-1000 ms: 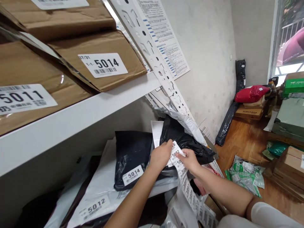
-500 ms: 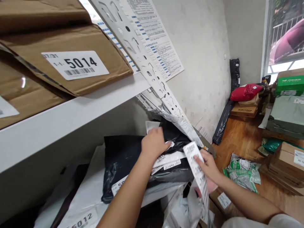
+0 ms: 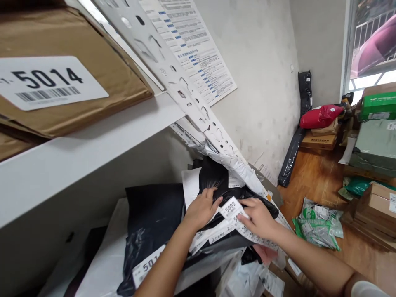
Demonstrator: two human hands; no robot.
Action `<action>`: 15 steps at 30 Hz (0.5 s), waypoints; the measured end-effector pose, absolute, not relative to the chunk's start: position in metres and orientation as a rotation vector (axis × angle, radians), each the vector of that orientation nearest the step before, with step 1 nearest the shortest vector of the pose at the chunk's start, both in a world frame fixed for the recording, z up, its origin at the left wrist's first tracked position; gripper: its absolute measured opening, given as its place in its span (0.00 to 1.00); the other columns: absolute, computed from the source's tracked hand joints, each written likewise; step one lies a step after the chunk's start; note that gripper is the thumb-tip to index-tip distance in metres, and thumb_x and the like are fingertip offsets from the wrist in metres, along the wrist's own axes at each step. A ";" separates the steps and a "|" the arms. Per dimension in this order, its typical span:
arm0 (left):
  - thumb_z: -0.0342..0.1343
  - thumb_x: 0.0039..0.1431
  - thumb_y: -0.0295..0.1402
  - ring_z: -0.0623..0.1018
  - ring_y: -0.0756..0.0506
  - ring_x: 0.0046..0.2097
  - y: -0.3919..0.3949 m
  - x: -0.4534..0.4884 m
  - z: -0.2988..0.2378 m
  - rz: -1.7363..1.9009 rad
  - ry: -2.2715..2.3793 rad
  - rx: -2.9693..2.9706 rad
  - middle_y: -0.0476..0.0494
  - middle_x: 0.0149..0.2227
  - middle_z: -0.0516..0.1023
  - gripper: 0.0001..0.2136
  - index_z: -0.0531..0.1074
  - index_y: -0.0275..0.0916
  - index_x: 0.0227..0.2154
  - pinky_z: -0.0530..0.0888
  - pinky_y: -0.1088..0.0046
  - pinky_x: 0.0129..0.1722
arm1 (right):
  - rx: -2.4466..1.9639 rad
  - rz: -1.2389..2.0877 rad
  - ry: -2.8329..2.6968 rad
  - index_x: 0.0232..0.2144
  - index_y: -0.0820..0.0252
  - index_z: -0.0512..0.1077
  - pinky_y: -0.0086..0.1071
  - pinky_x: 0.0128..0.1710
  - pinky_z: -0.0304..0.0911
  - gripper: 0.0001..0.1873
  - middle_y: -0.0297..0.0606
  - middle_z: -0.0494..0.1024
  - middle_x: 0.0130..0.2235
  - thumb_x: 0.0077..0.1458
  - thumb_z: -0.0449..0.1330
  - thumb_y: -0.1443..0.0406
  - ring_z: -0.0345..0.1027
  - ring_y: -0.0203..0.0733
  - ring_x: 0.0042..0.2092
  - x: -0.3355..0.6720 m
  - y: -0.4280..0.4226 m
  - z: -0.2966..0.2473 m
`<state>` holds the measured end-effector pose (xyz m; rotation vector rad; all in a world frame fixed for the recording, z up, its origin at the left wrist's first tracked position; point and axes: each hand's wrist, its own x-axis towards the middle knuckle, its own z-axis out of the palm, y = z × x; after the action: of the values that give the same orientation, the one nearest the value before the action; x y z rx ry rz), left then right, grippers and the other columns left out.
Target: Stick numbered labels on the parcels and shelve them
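My left hand [image 3: 202,208] rests on a black plastic parcel [image 3: 213,175], its thumb apart from the fingers and the plastic creased beside the fingertips. In my right hand [image 3: 258,218] is a strip of white number labels [image 3: 231,208], pinched near its top end, where 5002 reads. The strip's upper end lies over the parcels close to my left thumb, and its lower part trails under my right hand. Below both hands lie white-labelled bags [image 3: 221,233]. Left of them is a dark plastic mailer [image 3: 154,222] with a number label partly covered by my left forearm.
A brown parcel [image 3: 117,82] marked 5014 sits on the white shelf [image 3: 102,152] above. A slanting perforated post [image 3: 198,103] stands close to my hands. On the wooden floor [image 3: 305,169] at right are green-and-white bags [image 3: 317,225], cartons [image 3: 375,210] and a red bag [image 3: 321,116].
My right hand has moved left and brought the label strip over the parcels beside my left hand. My left hand has come down onto the black parcel. The view has shifted slightly.
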<state>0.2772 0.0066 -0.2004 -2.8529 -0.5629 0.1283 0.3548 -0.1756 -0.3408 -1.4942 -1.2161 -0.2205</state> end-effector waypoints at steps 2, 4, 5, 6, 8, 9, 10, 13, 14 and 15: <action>0.37 0.71 0.38 0.78 0.36 0.53 -0.003 0.280 -0.198 0.164 -0.630 -2.752 0.29 0.56 0.73 0.22 0.67 0.31 0.56 0.72 0.62 0.51 | -1.464 -0.188 -1.195 0.37 0.59 0.80 0.43 0.54 0.68 0.17 0.47 0.79 0.54 0.68 0.54 0.59 0.74 0.49 0.53 0.365 -0.173 -0.330; 0.35 0.71 0.35 0.81 0.36 0.49 -0.012 0.284 -0.195 0.242 -0.648 -2.663 0.31 0.53 0.76 0.20 0.70 0.33 0.52 0.73 0.63 0.46 | -1.477 -0.187 -1.150 0.38 0.61 0.79 0.44 0.59 0.66 0.17 0.50 0.74 0.59 0.69 0.53 0.59 0.70 0.50 0.60 0.374 -0.163 -0.321; 0.35 0.72 0.33 0.81 0.36 0.49 -0.016 0.285 -0.193 0.292 -0.640 -2.639 0.31 0.52 0.77 0.20 0.71 0.33 0.52 0.73 0.63 0.45 | -1.514 -0.185 -1.126 0.39 0.63 0.78 0.46 0.61 0.63 0.17 0.53 0.71 0.62 0.69 0.53 0.59 0.66 0.52 0.63 0.377 -0.156 -0.318; 0.34 0.72 0.31 0.81 0.36 0.50 -0.020 0.285 -0.192 0.343 -0.625 -2.629 0.30 0.51 0.78 0.21 0.72 0.33 0.51 0.73 0.63 0.45 | -1.569 -0.171 -1.105 0.41 0.65 0.78 0.47 0.63 0.61 0.17 0.57 0.68 0.64 0.69 0.53 0.60 0.63 0.53 0.65 0.379 -0.149 -0.316; 0.36 0.71 0.29 0.81 0.35 0.51 -0.026 0.282 -0.189 0.424 -0.580 -2.646 0.29 0.51 0.79 0.20 0.73 0.32 0.52 0.73 0.62 0.47 | -1.693 -0.104 -1.075 0.44 0.70 0.77 0.49 0.66 0.58 0.17 0.62 0.67 0.64 0.68 0.54 0.61 0.61 0.56 0.67 0.380 -0.133 -0.315; 0.37 0.71 0.28 0.81 0.35 0.51 -0.028 0.277 -0.189 0.454 -0.558 -2.663 0.29 0.50 0.80 0.20 0.73 0.32 0.51 0.73 0.62 0.48 | -1.739 -0.069 -1.077 0.44 0.71 0.77 0.50 0.66 0.57 0.17 0.64 0.67 0.64 0.67 0.54 0.62 0.62 0.57 0.66 0.379 -0.126 -0.315; 0.38 0.70 0.27 0.81 0.35 0.51 -0.030 0.272 -0.190 0.468 -0.535 -2.684 0.29 0.49 0.81 0.19 0.73 0.32 0.51 0.74 0.61 0.48 | -1.764 -0.046 -1.093 0.44 0.71 0.77 0.50 0.66 0.57 0.16 0.64 0.67 0.64 0.67 0.55 0.62 0.62 0.58 0.66 0.378 -0.120 -0.316; 0.38 0.70 0.26 0.83 0.36 0.47 -0.036 0.253 -0.195 0.442 -0.519 -2.727 0.29 0.46 0.82 0.19 0.74 0.32 0.50 0.75 0.61 0.46 | -1.734 -0.077 -1.182 0.42 0.69 0.77 0.53 0.68 0.54 0.16 0.61 0.64 0.66 0.66 0.57 0.61 0.62 0.59 0.66 0.374 -0.112 -0.320; 0.38 0.70 0.26 0.83 0.36 0.46 -0.038 0.248 -0.198 0.424 -0.530 -2.725 0.29 0.46 0.82 0.19 0.74 0.32 0.49 0.76 0.61 0.45 | -1.719 -0.103 -1.204 0.42 0.69 0.77 0.53 0.69 0.53 0.16 0.60 0.64 0.67 0.66 0.57 0.61 0.62 0.59 0.66 0.373 -0.111 -0.322; 0.38 0.69 0.26 0.83 0.36 0.45 -0.039 0.244 -0.200 0.405 -0.540 -2.717 0.29 0.45 0.82 0.19 0.75 0.32 0.49 0.76 0.61 0.44 | -1.711 -0.125 -1.218 0.42 0.69 0.77 0.54 0.69 0.52 0.16 0.60 0.64 0.67 0.66 0.57 0.61 0.61 0.59 0.67 0.372 -0.111 -0.324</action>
<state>0.2440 -0.0393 -0.2000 -2.7165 -0.5399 0.4050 0.3722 -0.1114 -0.3239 -1.7107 -1.2181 -0.1245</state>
